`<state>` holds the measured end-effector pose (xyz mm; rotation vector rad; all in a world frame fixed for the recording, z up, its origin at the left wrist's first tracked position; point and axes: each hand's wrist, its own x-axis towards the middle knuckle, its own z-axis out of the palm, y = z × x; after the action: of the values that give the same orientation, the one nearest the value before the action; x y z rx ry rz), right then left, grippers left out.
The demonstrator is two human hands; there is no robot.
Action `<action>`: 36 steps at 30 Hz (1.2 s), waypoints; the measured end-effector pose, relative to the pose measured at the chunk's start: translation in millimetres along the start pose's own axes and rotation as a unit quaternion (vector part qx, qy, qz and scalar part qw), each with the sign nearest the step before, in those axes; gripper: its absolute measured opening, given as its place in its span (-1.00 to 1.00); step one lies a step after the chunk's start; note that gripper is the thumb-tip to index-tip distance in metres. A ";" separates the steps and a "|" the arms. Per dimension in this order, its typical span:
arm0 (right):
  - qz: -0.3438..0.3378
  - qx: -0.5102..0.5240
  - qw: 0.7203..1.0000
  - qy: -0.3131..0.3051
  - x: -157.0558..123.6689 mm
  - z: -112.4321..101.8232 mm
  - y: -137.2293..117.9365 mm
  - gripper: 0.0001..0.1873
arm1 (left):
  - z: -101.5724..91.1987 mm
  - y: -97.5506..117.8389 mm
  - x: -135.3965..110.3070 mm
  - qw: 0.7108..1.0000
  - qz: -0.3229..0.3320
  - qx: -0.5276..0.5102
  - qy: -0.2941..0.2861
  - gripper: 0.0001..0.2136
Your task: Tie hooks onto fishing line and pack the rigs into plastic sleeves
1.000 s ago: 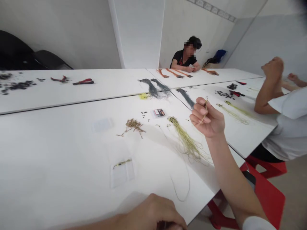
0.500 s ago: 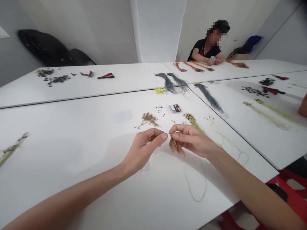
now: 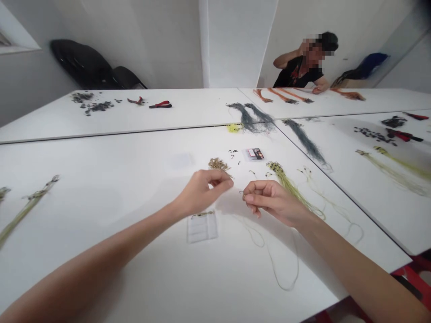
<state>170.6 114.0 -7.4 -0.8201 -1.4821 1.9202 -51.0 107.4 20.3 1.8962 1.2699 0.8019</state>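
Observation:
My right hand [image 3: 272, 202] pinches a small fishing hook [image 3: 241, 194] between thumb and forefinger, and a thin line [image 3: 282, 269] loops across the table below it. My left hand [image 3: 202, 193] is curled a short way to the left, its fingers closed with nothing visible in them. Its fingertips are just below a tan pile of snelled hooks [image 3: 218, 164]. A clear plastic sleeve [image 3: 202, 229] holding a short rig lies under my left wrist. To the right of my right hand runs a yellow-green bundle of hook lines [image 3: 286, 181].
The white tables [image 3: 101, 157] carry several bundles of line, black beads [image 3: 233, 154], a small packet [image 3: 254, 154] and red-handled pliers [image 3: 160, 105]. A co-worker [image 3: 303, 65] sits across the far table, with orange bundles [image 3: 283, 95] in front. Black chairs [image 3: 84, 63] stand behind.
My hands have parted, with my left hand moving left and off the sleeve. The view has turned slightly left. The co-worker's hand has risen to their head.

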 end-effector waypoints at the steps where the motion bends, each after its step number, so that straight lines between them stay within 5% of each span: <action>1: 0.001 -0.003 1.000 0.005 0.2 0.2 0.6 -0.83 | -7.9 -4.8 4.7 1.000 -0.006 0.023 0.001 -0.76; 7: 0.011 -0.015 1.000 -0.002 3.8 -2.2 7.5 -0.80 | -49.7 -47.5 25.5 0.985 -0.012 0.168 -0.024 -0.78; 13: 0.022 -0.049 0.999 -0.009 8.6 -7.7 13.8 -0.80 | -70.7 -73.1 31.6 0.976 -0.002 0.203 -0.084 -0.77; 28: 0.044 -0.069 0.996 -0.028 17.3 -10.0 22.0 -0.79 | -58.8 -64.0 27.9 0.926 0.080 0.345 -0.133 -0.70; 36: 0.037 -0.080 0.995 -0.035 17.6 -10.2 23.5 -0.78 | -51.2 -53.9 25.9 0.957 0.067 0.269 -0.085 -0.73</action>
<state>165.2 128.3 -34.4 -0.8965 -1.6875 1.9203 -110.6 157.1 7.3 2.4420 1.3530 0.3587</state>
